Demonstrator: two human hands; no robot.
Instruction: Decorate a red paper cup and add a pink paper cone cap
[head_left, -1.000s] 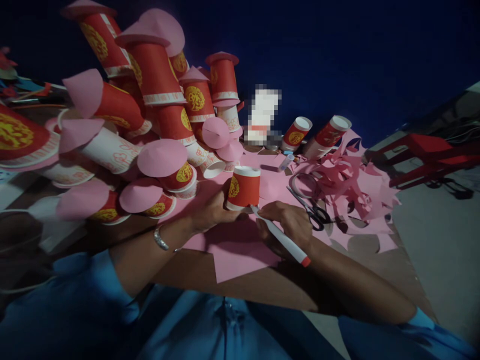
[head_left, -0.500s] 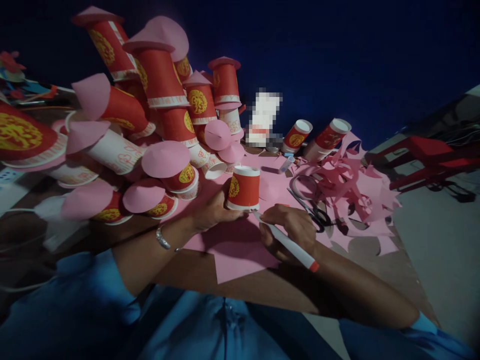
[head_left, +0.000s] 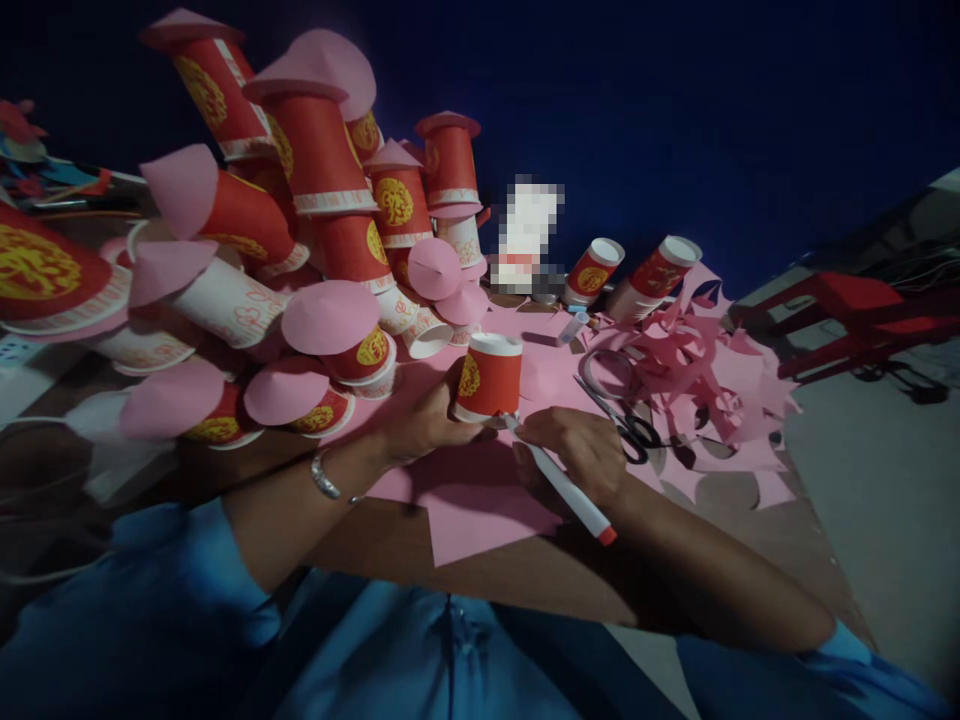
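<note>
Two closed grips: left hand (head_left: 426,422) around cup (head_left: 495,380), right hand (head_left: 583,448) around marker (head_left: 568,490), now steeper than before

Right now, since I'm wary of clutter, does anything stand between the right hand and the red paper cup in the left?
Only the white marker pen that the right hand holds, its tip at the lower edge of the red paper cup. The black-handled scissors lie off to the right.

left hand (head_left: 424,428) part-hidden by red cup (head_left: 493,376), pen tip (head_left: 511,422) seemingly blurred, leftmost cup (head_left: 49,268) cut off
</note>
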